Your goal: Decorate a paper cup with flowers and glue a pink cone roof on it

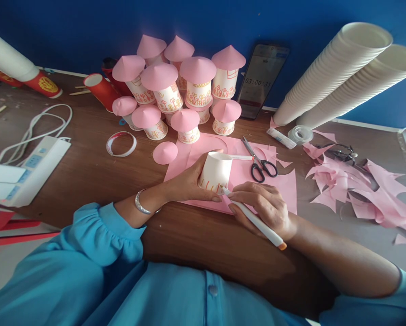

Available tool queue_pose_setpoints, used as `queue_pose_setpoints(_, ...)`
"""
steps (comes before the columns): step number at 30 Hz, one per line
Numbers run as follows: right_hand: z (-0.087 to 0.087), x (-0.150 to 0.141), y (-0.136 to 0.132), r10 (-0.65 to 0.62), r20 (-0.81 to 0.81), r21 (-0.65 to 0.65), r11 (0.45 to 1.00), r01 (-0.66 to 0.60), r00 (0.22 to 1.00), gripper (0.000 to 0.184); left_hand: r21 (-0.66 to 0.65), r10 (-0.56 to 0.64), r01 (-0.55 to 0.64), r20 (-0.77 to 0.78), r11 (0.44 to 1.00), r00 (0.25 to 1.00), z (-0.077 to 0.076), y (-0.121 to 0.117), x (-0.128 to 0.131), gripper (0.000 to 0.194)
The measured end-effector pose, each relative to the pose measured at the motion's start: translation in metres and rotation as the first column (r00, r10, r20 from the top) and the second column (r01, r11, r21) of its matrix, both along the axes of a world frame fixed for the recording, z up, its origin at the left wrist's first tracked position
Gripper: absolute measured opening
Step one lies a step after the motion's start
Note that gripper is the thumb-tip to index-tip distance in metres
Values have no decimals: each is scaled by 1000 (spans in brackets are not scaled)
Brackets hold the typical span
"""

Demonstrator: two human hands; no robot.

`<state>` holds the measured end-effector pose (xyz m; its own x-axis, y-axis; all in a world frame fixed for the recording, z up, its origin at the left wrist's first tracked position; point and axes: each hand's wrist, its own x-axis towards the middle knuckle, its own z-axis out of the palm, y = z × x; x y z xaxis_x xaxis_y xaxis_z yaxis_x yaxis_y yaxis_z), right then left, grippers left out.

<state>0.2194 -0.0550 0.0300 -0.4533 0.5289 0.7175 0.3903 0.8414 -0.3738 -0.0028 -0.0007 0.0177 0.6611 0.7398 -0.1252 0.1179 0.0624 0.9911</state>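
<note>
1. Gripping white cup (217, 171) in left hand (191, 181), mid-frame; thumb low on cup, other fingers mostly hidden behind it.
2. Pinching thick white pen (257, 222) in right hand (267, 203), just right of center; tip at cup's lower edge by short orange strokes, too small to confirm contact.
3. Partly hidden behind cup: second pen (243, 157), lying on pink paper (284, 194) near opened scissors (263, 170).
4. Overlapping at upper middle: pink-roofed cups (162, 93), back ones partly blocked; cannot count exactly.
5. Readable on dim phone (261, 81), upper right of center: 03:00:31; smaller text illegible.
6. Cut off at upper left: white-and-red tube (12, 56).
7. Underneath: brown table (179, 240), looking grayer at right under pink scraps (335, 179).
8. Behind: plain blue wall (206, 20), with tall cup stacks (332, 74) before it, upper right.
</note>
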Motion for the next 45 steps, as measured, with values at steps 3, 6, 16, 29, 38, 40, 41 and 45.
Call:
queue_pose_setpoints(3,0,0,0,1,1,9,1000,-1,1000,23,-12,-1,1,-7,1000,1000,1,0,0,114)
queue_pose_setpoints(6,0,0,0,-7,9,7,1000,7,1000,24,-41,-12,12,4,999,1000,2,-1,1,114)
queue_pose_setpoints(16,2,0,1,-15,41,41,999,14,999,25,4,5,-5,-22,1000,1000,2,-1,1,108)
queue_pose_setpoints(29,1,-1,1,-11,47,58,998,8,999,20,-28,-6,6,-20,1000,1000,3,-2,1,110)
queue_pose_setpoints(38,0,0,0,-11,57,56,998,8,998,19,-52,-22,23,29,998,999,0,-1,1,110)
queue_pose_setpoints(40,0,0,0,-12,60,55,998,8,998,19,-49,-25,26,23,998,999,0,-1,1,112)
queue_pose_setpoints(41,0,0,0,-10,59,54,998,7,998,19,-45,-24,25,19,999,1000,0,-1,1,113)
queue_pose_setpoints(45,0,0,0,-14,62,55,998,10,998,19,-27,-28,29,15,999,999,1,-2,1,115)
